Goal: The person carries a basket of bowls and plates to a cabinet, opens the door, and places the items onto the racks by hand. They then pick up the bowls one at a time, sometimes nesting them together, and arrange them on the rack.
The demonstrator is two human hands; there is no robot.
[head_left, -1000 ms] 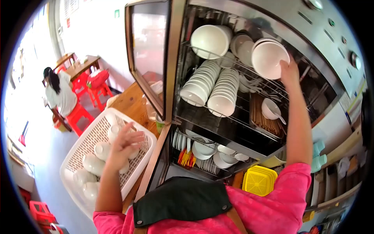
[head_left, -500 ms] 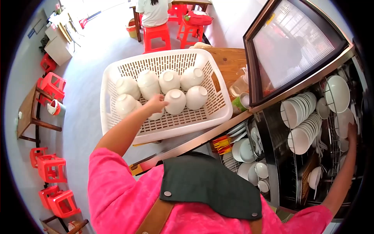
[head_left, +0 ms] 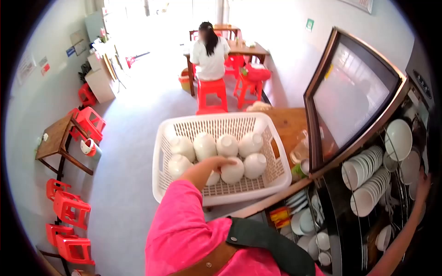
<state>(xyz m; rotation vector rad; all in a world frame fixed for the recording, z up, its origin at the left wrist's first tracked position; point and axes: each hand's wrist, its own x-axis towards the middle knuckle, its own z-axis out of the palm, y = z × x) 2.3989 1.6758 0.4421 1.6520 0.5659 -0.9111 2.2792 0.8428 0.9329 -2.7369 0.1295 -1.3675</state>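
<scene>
White bowls stand upside down in two rows inside a white slatted plastic basket (head_left: 162, 191). My left hand (head_left: 216, 163) reaches over the front row, its thumb and fingers closed around the upper part of a white bowl (head_left: 232, 172). Beneath that hand, another bowl (head_left: 212, 179) is partly hidden. On the far right, my right hand (head_left: 423, 185) is inside the open dish cabinet, beside upright white dishes (head_left: 410, 168) in a wire rack. Its fingers are dim and blurred.
The cabinet's glass door (head_left: 352, 94) stands raised beside a wooden table (head_left: 290, 122). Rows of stacked bowls (head_left: 370, 193) fill the rack. A glass jug (head_left: 300, 149) sits near the basket. Beyond, a person (head_left: 211, 55) sits on a red stool (head_left: 212, 94); more stools (head_left: 71, 207) line the left wall.
The view has tilted up, so the basket and cabinet appear lower and further right. My left hand has shifted right onto a front-row bowl. My right hand stays inside the cabinet.
</scene>
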